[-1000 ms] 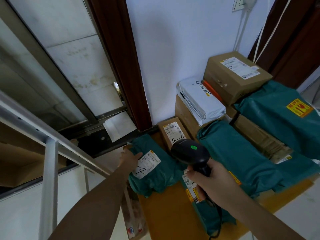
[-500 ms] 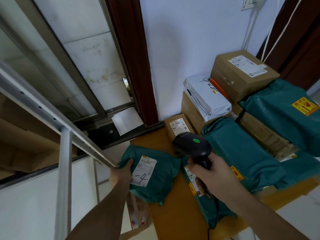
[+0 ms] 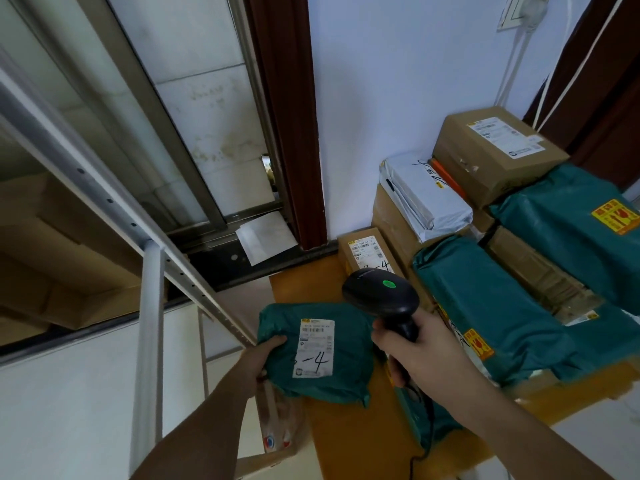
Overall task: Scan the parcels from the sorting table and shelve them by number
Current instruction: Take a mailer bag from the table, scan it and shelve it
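My left hand [image 3: 265,358] grips the left edge of a green poly-bag parcel [image 3: 349,344] whose white label has a handwritten "-4". The parcel is held over the near left corner of the orange sorting table [image 3: 346,441]. My right hand [image 3: 420,358] holds a black barcode scanner [image 3: 381,299] with a green light on top, its head just above and right of the parcel's label. A small brown box [image 3: 365,251] marked with a 4 lies behind the scanner.
Green bags [image 3: 485,306], a white mailer [image 3: 426,195] and brown cartons [image 3: 491,154] are piled on the table's right against the wall. A white metal shelf frame [image 3: 149,323] stands at left, with cardboard boxes [image 3: 52,271] behind glass. A carton [image 3: 277,441] sits on the floor.
My left hand has pulled the green parcel toward me and off the table's left corner. The scanner stays over it in my right hand.
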`<state>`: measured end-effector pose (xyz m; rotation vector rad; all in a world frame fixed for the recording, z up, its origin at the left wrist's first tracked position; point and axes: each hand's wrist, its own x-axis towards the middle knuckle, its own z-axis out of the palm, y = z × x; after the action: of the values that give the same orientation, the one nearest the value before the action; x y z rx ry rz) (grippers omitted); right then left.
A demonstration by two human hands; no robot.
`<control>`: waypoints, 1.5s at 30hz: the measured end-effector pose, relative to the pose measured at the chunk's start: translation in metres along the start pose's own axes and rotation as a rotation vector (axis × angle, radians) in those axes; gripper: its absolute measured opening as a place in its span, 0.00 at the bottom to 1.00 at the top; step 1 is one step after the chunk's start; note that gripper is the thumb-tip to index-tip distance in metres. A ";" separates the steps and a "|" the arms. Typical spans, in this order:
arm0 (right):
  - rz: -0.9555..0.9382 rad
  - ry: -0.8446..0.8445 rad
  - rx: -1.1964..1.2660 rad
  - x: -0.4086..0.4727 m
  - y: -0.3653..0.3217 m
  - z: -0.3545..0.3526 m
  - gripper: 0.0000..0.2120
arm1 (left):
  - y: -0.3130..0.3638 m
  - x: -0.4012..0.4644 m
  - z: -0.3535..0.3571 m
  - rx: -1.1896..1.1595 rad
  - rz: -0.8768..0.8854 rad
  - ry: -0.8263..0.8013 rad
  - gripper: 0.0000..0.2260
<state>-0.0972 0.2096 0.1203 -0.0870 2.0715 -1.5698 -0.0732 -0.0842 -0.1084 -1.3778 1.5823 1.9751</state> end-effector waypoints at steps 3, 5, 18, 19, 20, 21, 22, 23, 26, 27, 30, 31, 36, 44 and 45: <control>-0.010 0.009 -0.006 -0.001 0.001 0.004 0.03 | -0.014 -0.003 0.002 -0.050 -0.056 -0.088 0.24; -0.016 0.012 -0.007 -0.002 0.003 0.006 0.03 | -0.025 -0.002 0.001 -0.083 -0.058 -0.093 0.30; -0.099 0.002 -0.029 -0.031 -0.006 0.012 0.02 | -0.029 -0.051 -0.001 -0.496 0.096 -0.092 0.40; -0.113 0.004 -0.021 -0.034 -0.010 0.012 0.02 | -0.023 -0.058 -0.001 -0.540 0.128 -0.089 0.42; -0.124 0.011 -0.020 -0.039 -0.014 0.011 0.02 | -0.016 -0.064 0.000 -0.572 0.167 -0.090 0.44; -0.133 0.020 -0.021 -0.043 -0.019 0.010 0.02 | -0.005 -0.075 0.005 -0.583 0.211 -0.104 0.45; -0.145 0.032 -0.022 -0.047 -0.024 0.009 0.02 | 0.007 -0.087 0.010 -0.581 0.262 -0.125 0.43; -0.160 0.046 -0.024 -0.051 -0.029 0.007 0.02 | 0.019 -0.100 0.016 -0.570 0.309 -0.152 0.40; -0.230 0.109 -0.047 -0.061 -0.049 -0.002 0.06 | 0.063 -0.137 0.036 -0.536 0.404 -0.242 0.29; -0.250 0.128 -0.050 -0.064 -0.055 -0.006 0.07 | 0.078 -0.148 0.042 -0.531 0.443 -0.266 0.28; -0.304 0.164 -0.055 -0.074 -0.076 -0.017 0.07 | 0.114 -0.178 0.058 -0.498 0.557 -0.333 0.29; -0.318 0.173 -0.054 -0.078 -0.082 -0.021 0.07 | 0.124 -0.186 0.063 -0.487 0.594 -0.355 0.29; -0.376 0.209 -0.078 -0.093 -0.099 -0.032 0.05 | 0.152 -0.220 0.079 -0.425 0.675 -0.443 0.26; -0.353 0.233 -0.063 -0.103 -0.109 -0.036 0.05 | 0.162 -0.249 0.103 -0.376 0.738 -0.481 0.26; -0.354 0.243 -0.055 -0.103 -0.109 -0.037 0.05 | 0.163 -0.250 0.105 -0.375 0.734 -0.482 0.27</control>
<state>-0.0541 0.2445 0.2643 -0.3115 2.3898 -1.8043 -0.1098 0.0303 0.1840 -0.3139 1.6561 2.8491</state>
